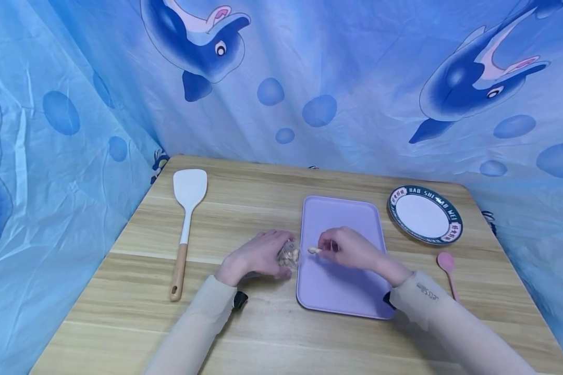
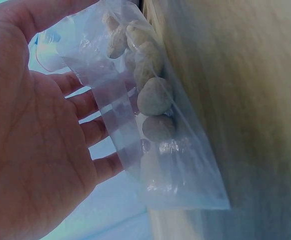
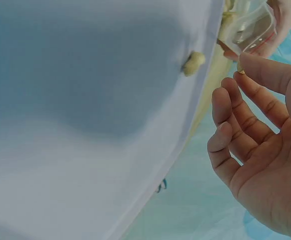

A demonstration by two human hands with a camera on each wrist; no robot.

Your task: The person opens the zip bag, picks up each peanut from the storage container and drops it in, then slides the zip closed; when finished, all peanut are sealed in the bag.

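My left hand [image 1: 264, 253] holds a clear plastic bag [image 2: 180, 172] at the left edge of the purple tray [image 1: 342, 291]. Several peanuts [image 2: 155, 96] in their shells lie inside the bag. In the left wrist view, the fingers are behind the plastic and the thumb reaches across its top. Over the tray, my right hand [image 1: 349, 247] pinches a peanut [image 3: 240, 68] between thumb and index fingertip, close to the bag's mouth. Another peanut [image 3: 193, 63] lies on the tray near its rim. The right hand's other fingers are loosely bent.
A white spatula [image 1: 185, 208] with a wooden handle lies on the left of the wooden table [image 1: 244, 333]. On the right are a white plate [image 1: 422, 215] with a green patterned rim and a pink spoon [image 1: 446, 262]. A blue dolphin-print curtain [image 1: 281, 62] surrounds the table.
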